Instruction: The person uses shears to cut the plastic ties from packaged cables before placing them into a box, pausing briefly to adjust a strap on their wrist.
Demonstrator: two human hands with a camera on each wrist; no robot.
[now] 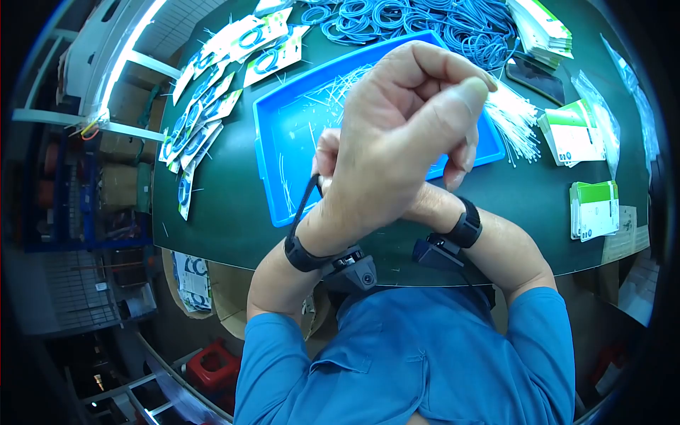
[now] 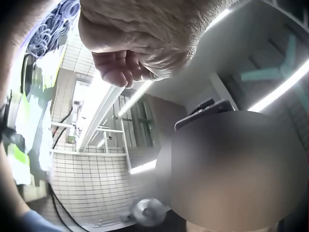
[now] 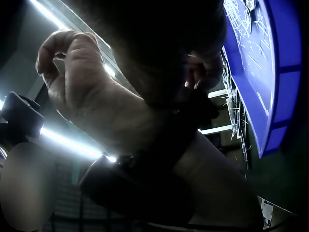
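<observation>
My left hand [image 1: 397,134] is raised over the blue tray [image 1: 273,191], fingers loosely curled and thumb tip close to the index finger, with nothing seen between them. Behind it passes my right hand [image 1: 326,152], mostly hidden; its fingertips show beside the left wrist. They pinch the loose end of a black wrist strap [image 1: 306,202], which runs up from the band on that wrist. A small wrist camera [image 1: 358,269] hangs under the band. In the right wrist view the left hand [image 3: 79,72] is lit from behind, and the right fingers [image 3: 212,72] are in shadow.
Thin white ties lie in the tray, with a bundle of white ties [image 1: 513,117] at its right. Blue cable coils [image 1: 418,18] pile up behind. Carded cables [image 1: 198,120] spread along the left; card stacks [image 1: 595,209] and a phone [image 1: 535,78] are on the right.
</observation>
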